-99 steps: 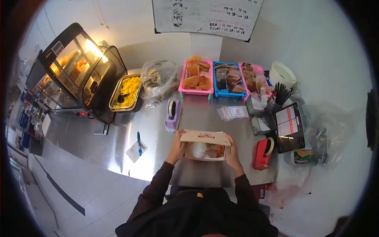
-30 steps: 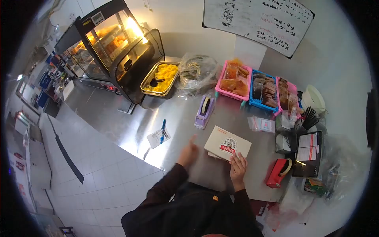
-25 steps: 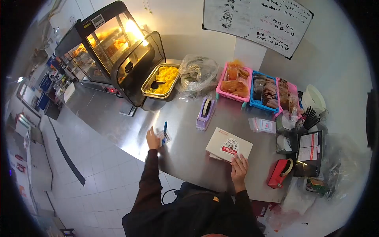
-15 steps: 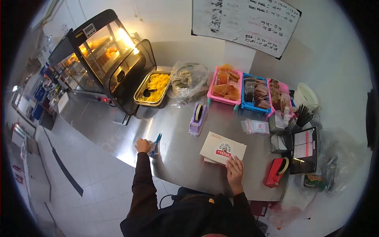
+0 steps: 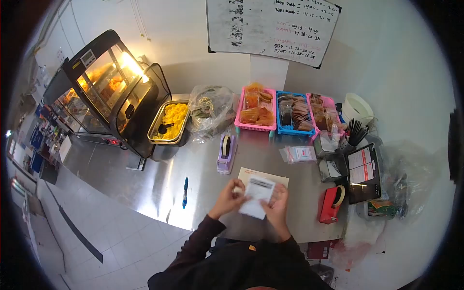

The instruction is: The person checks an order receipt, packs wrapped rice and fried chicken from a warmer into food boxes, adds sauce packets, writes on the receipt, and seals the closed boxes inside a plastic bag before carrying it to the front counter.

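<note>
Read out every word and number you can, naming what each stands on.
Whiteboard: "Nasi Putih = 14.05-22.05"
Whiteboard: "Nasi Merah = 14.15-22.15"
Whiteboard: "09.19-17.19"
Whiteboard: "14.38-20.38"
Whiteboard: "12.42-20.42"
Whiteboard: "10.28-16.28"
Too small, faint, blurred or cut off: the whiteboard's other writing, paper slip, carton, tablet screen, warmer display, packet label.

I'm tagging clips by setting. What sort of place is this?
Probably a takeaway food kitchen: a lit glass warming cabinet, a metal pan of yellow food, and a touchscreen tablet stand on a steel counter.
</note>
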{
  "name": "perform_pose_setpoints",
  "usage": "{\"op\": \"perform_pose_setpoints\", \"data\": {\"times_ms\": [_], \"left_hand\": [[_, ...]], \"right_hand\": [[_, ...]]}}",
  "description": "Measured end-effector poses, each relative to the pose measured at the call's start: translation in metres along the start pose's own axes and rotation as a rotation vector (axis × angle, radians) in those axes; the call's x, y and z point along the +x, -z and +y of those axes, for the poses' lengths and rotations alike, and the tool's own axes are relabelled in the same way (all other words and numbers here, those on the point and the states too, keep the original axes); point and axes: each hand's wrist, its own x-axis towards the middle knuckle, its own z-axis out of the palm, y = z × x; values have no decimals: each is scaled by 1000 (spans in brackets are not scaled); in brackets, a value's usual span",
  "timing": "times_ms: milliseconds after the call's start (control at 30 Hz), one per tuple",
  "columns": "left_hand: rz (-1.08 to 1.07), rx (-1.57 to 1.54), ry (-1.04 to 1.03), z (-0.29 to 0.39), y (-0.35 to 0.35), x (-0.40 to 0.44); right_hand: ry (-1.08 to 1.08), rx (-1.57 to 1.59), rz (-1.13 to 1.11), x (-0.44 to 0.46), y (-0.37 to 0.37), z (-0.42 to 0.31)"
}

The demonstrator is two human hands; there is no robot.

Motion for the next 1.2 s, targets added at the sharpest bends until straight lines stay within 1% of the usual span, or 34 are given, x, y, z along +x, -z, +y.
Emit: {"op": "perform_pose_setpoints", "data": {"times_ms": [33, 67, 133, 200, 233, 267, 300, 333, 433, 500, 533, 633, 667, 700, 767, 800, 867, 900, 933, 1033, 1133, 1200], "left_hand": [[53, 93, 9, -21, 10, 18], [108, 188, 20, -41, 21, 36], [666, 1019, -389, -68, 46, 71], [313, 525, 411, -78, 73, 94], [272, 268, 451, -80, 80, 97], [225, 8, 487, -84, 83, 100], [172, -252, 518, -87, 87, 103], [153, -343, 500, -84, 88, 101], [356, -581, 294, -89, 71, 74], [582, -151, 87, -150, 59, 60], [729, 154, -140, -152, 48, 58], [791, 177, 199, -156, 55, 62], [846, -117, 95, -160, 54, 61], [824, -68, 65, -164, 53, 57], [760, 22, -13, -104, 40, 56], [572, -47, -11, -83, 34, 56], [123, 19, 101, -42, 13, 60], [-113, 33, 86, 0, -7, 60], [-310, 115, 167, 11, -17, 63], [-334, 581, 54, -4, -45, 78], [-229, 870, -24, -14, -51, 84], [-263, 1056, 7, -11, -47, 85]], "right_hand": [[58, -102, 89, 4, 12, 7], [68, -356, 73, 7, 29, 10], [88, -858, 29, 13, 61, 10], [126, -1050, 39, 14, 66, 3], [151, -1147, 51, 16, 66, 0], [112, -1062, 48, 16, 67, 5], [122, -1044, 53, 16, 65, 8], [130, -1027, 58, 16, 62, 10], [106, -988, 58, 11, 55, 12], [124, -981, 55, 7, 51, 14], [128, -984, 63, 5, 48, 15], [122, -1007, 85, -1, 41, 13], [111, -1018, 93, -2, 39, 14], [104, -1026, 111, -2, 37, 15], [140, -1058, 115, -1, 38, 17], [149, -1063, 110, -2, 39, 17], [165, -1111, 92, -5, 39, 16], [158, -1117, 89, -3, 38, 14], [152, -1122, 85, -2, 38, 12], [153, -1135, 98, -5, 37, 14], [147, -1110, 117, -5, 37, 20], [119, -1072, 107, -7, 39, 21]]}}
